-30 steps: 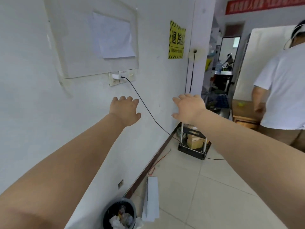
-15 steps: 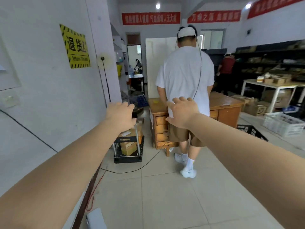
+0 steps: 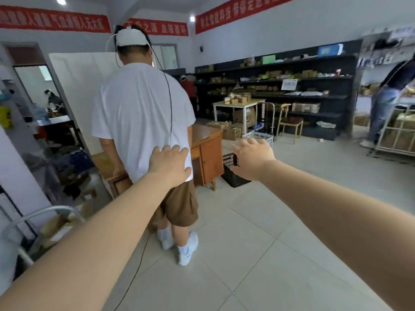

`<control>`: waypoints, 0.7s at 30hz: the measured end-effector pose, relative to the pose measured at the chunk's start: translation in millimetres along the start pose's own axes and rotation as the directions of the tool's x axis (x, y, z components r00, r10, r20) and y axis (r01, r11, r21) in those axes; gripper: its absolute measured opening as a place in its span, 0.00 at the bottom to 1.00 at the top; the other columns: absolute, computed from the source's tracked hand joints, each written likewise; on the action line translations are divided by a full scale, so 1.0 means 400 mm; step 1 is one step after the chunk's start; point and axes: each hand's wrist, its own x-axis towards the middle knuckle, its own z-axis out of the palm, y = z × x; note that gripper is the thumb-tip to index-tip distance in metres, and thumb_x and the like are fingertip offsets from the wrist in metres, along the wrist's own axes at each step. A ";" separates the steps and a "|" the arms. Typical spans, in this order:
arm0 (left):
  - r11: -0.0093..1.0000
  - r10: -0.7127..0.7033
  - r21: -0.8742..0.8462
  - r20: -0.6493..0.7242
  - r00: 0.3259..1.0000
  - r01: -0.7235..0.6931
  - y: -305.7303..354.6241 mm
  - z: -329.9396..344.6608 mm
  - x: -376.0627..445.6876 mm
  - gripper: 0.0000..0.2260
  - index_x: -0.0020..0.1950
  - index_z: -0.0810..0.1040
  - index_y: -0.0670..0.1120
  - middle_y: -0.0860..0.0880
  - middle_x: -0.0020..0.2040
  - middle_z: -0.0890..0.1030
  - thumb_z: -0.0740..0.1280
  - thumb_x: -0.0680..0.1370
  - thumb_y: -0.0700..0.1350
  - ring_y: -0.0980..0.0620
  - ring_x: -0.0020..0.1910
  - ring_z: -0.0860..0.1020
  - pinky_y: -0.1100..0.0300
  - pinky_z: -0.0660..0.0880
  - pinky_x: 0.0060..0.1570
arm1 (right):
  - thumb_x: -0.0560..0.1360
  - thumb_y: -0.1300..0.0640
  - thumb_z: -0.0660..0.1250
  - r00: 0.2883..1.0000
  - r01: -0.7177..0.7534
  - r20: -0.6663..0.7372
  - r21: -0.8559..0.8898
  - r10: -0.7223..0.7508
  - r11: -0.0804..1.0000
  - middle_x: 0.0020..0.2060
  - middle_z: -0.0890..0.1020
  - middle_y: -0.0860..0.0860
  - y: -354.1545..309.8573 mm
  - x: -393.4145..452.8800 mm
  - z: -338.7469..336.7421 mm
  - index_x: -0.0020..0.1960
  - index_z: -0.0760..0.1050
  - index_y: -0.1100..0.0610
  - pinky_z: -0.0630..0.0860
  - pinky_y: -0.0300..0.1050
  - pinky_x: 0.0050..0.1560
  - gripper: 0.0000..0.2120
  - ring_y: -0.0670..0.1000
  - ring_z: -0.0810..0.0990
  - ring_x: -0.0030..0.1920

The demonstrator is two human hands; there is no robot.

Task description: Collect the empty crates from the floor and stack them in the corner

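Observation:
A black slatted crate [image 3: 231,173] sits on the tiled floor beside the wooden desk, partly hidden behind my right hand. Farther back a white mesh crate [image 3: 261,136] rests on the floor near a white table. My left hand [image 3: 170,163] is stretched forward, fingers apart, holding nothing, in line with a person's lower back. My right hand [image 3: 252,158] is also raised and open, empty, hovering in front of the black crate.
A person in a white shirt and brown shorts [image 3: 143,122] stands close ahead at a wooden desk [image 3: 208,153]. A trolley [image 3: 33,227] is at the left. Dark shelves [image 3: 303,95], cardboard boxes and a chair [image 3: 289,123] line the back; another person [image 3: 386,102] stands far right.
My view has swung right from the white wall into the room and moved closer to the person at the desk. Both arms stay stretched out, hands empty.

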 end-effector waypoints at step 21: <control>0.982 0.158 -0.094 -0.072 0.985 -0.164 0.608 -0.020 0.592 0.23 0.73 0.65 0.48 0.46 0.69 0.71 0.56 0.81 0.57 0.45 0.68 0.69 0.50 0.66 0.62 | 0.79 0.40 0.58 0.972 -0.233 -0.002 -0.075 0.233 0.970 0.73 0.66 0.53 0.726 0.190 0.195 0.78 0.55 0.51 0.62 0.54 0.69 0.32 0.56 0.63 0.73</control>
